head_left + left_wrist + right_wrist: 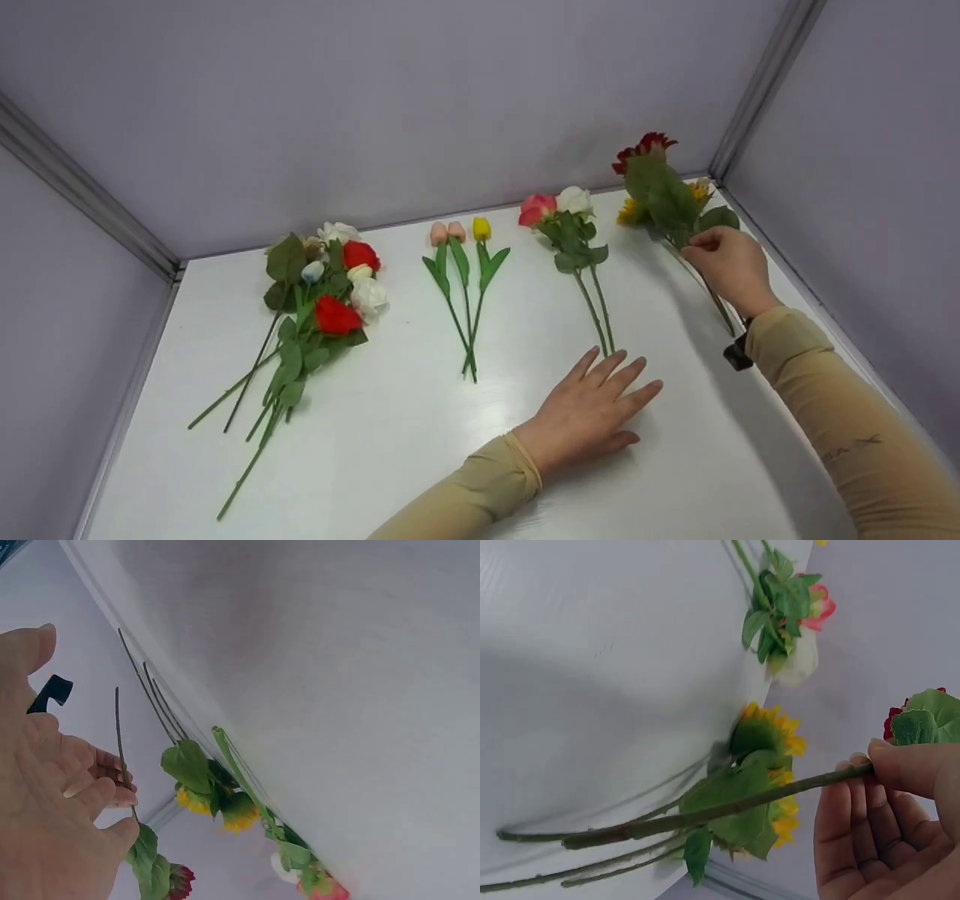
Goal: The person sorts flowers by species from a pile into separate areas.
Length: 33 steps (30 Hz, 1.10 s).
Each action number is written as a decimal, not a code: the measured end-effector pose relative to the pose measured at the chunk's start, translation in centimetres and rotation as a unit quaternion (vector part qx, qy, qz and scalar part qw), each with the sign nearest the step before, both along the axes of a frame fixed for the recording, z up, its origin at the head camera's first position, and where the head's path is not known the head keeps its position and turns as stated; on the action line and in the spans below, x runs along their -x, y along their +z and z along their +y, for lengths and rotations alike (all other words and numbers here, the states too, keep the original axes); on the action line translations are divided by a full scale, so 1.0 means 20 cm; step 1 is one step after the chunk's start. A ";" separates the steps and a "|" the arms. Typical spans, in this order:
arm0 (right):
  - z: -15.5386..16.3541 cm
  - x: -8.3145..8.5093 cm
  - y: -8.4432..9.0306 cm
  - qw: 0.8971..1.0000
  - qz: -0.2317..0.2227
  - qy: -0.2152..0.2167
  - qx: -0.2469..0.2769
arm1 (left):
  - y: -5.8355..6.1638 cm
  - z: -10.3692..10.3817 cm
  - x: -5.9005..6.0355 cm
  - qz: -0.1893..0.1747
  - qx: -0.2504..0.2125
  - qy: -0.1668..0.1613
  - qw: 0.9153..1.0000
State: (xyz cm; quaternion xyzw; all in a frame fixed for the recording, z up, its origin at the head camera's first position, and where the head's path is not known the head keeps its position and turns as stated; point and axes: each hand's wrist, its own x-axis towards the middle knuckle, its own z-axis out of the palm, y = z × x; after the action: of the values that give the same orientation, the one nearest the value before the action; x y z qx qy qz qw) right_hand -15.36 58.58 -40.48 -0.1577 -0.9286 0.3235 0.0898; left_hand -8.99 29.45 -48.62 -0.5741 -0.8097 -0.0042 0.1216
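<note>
My right hand [731,270] pinches the stem [727,806] of a dark red flower [646,150] between thumb and fingers. This flower is raised above the table, its broad green leaves below the bloom. Beneath it, several yellow sunflowers [765,735] lie with their stems toward the front, partly hidden in the head view. My left hand [589,412] is palm down with fingers spread, its fingertips near the stem ends of a pink rose [538,210] and a white rose [575,200]. It holds nothing; whether it touches those stems I cannot tell.
Left of the roses lie two peach tulips [448,233] and a yellow tulip [481,229], stems crossing. A mixed pile with red roses [337,315], white blooms and leafy stems spreads at the left of the white table [375,465]. Grey panels [450,105] enclose the back and sides.
</note>
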 end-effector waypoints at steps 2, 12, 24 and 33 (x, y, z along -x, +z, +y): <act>0.04 0.01 0.00 1.000 0.007 -0.011 -0.010 | 0.00 0.03 -0.02 0.004 0.007 -0.005 1.000; 0.13 0.09 -0.03 0.998 0.038 -0.052 -0.026 | -0.04 0.10 -0.08 0.011 0.026 -0.021 0.999; 0.16 0.16 -0.15 0.996 0.022 -0.072 -0.049 | -0.07 0.10 -0.11 -0.022 0.038 -0.016 0.999; 0.20 0.16 -0.24 0.995 0.007 -0.065 -0.078 | -0.09 0.09 -0.11 -0.038 0.041 -0.017 0.998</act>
State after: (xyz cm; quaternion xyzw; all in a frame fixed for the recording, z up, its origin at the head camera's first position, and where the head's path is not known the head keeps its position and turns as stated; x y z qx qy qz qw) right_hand -18.50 62.59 -45.24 -0.2082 -0.9381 0.2449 0.1291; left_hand -6.72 31.29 -50.34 -0.5915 -0.8035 0.0056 0.0669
